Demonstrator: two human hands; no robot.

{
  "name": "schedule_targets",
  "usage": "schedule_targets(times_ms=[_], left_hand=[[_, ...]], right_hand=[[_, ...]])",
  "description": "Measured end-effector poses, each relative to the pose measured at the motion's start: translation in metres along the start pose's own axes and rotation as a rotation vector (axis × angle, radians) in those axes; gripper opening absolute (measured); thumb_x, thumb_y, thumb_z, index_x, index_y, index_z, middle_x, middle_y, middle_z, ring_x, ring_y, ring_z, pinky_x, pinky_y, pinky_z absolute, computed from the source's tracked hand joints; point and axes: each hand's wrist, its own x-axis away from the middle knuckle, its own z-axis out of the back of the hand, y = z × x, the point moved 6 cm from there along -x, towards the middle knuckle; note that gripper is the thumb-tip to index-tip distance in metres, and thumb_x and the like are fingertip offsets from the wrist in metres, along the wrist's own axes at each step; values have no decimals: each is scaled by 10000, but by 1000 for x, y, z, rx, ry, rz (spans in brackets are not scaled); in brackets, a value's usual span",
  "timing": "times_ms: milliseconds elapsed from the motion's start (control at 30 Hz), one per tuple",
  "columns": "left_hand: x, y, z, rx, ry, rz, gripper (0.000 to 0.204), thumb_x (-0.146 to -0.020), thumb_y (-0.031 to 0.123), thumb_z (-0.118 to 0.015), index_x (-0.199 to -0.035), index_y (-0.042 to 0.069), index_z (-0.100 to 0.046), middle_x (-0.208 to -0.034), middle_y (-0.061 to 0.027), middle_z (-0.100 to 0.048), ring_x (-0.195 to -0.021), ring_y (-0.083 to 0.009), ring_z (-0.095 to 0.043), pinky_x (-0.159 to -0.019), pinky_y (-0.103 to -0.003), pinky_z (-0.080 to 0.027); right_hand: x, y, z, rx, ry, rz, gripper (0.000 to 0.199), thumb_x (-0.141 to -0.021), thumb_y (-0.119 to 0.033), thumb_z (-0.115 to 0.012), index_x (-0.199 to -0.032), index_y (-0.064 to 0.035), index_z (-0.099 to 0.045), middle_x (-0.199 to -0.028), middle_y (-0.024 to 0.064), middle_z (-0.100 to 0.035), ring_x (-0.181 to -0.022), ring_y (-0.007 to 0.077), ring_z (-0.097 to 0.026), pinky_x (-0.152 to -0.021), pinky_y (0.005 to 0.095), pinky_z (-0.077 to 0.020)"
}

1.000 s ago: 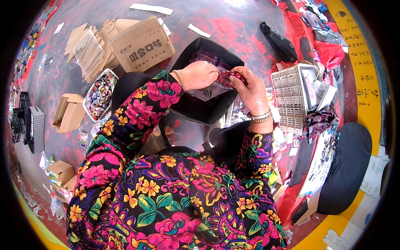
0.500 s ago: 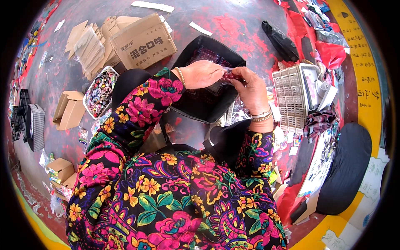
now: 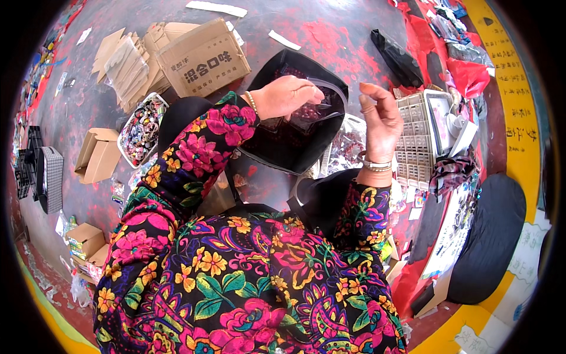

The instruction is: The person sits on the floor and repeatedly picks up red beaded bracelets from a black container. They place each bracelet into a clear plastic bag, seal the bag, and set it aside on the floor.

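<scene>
My left hand [image 3: 289,96] is closed on a clear plastic bag [image 3: 323,106] with dark red beads showing through it. The bag hangs over a black bin [image 3: 277,152], which holds more dark red beads and what look like filled clear bags. To the right of the bin, my right hand [image 3: 382,121] is raised, its thumb and forefinger bent together. Whether something thin is between those fingertips cannot be made out. The right hand is apart from the bag, close to a cream plastic crate [image 3: 408,133].
Left of the bin are a cardboard box [image 3: 203,62], flattened cardboard [image 3: 122,71], a white basket of small colourful items [image 3: 141,130] and an open carton [image 3: 99,156]. Clear bags [image 3: 348,144] lie beside the bin. A black oval cushion [image 3: 489,236] stands at right.
My right hand has let go of the bag and moved right, away from it. My left hand has shifted slightly left and keeps the bag, which now hangs more open to view.
</scene>
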Motion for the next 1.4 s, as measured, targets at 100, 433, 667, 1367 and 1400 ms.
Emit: schedule_targets(times_ms=[100, 433, 667, 1367, 1400], left_hand=[[3, 5, 12, 142, 52, 42, 396, -940, 278, -368, -1122, -22, -551, -1050, -126, -627, -827, -157, -630, -471, -219, -461], [8, 8, 23, 543, 148, 100, 385, -908, 306, -410, -1022, -22, -576, -1020, -145, -623, -968, -248, -615, -582, -265, -484], [9, 7, 28, 517, 231, 93, 378, -918, 284, -472, -1109, -32, -548, -1038, -133, -623, -982, -217, -606, -603, -240, -474], [3, -19, 2, 712, 32, 242, 283, -884, 211, -565, -1090, 17, -557, -968, -98, -630, -872, -182, -621, -807, -327, -498], [2, -19, 5, 732, 65, 241, 295, -892, 226, -556, -1101, 18, -550, -970, -100, -629, -870, -179, -620, -805, -325, -498]], right_hand=[[-5, 12, 5, -175, -30, -218, 535, -764, -78, -691, -1237, 2, -454, -1194, 145, -529, -1112, 187, -484, -942, 290, -377], [9, 41, -41, -163, -313, -351, 290, -827, -118, -636, -1085, 0, -574, -977, 60, -619, -867, 106, -558, -781, 229, -444], [6, 37, -36, -155, -212, -301, 235, -920, -170, -513, -1019, 23, -605, -898, 69, -662, -806, 99, -593, -743, 212, -463], [6, 64, -34, -801, -36, -636, 238, -932, -181, -458, -1042, 15, -535, -966, 177, -634, -863, 236, -638, -720, 314, -538], [8, 65, -36, -776, -83, -666, 219, -925, -173, -477, -1028, 4, -553, -955, 161, -640, -865, 221, -639, -710, 306, -541]])
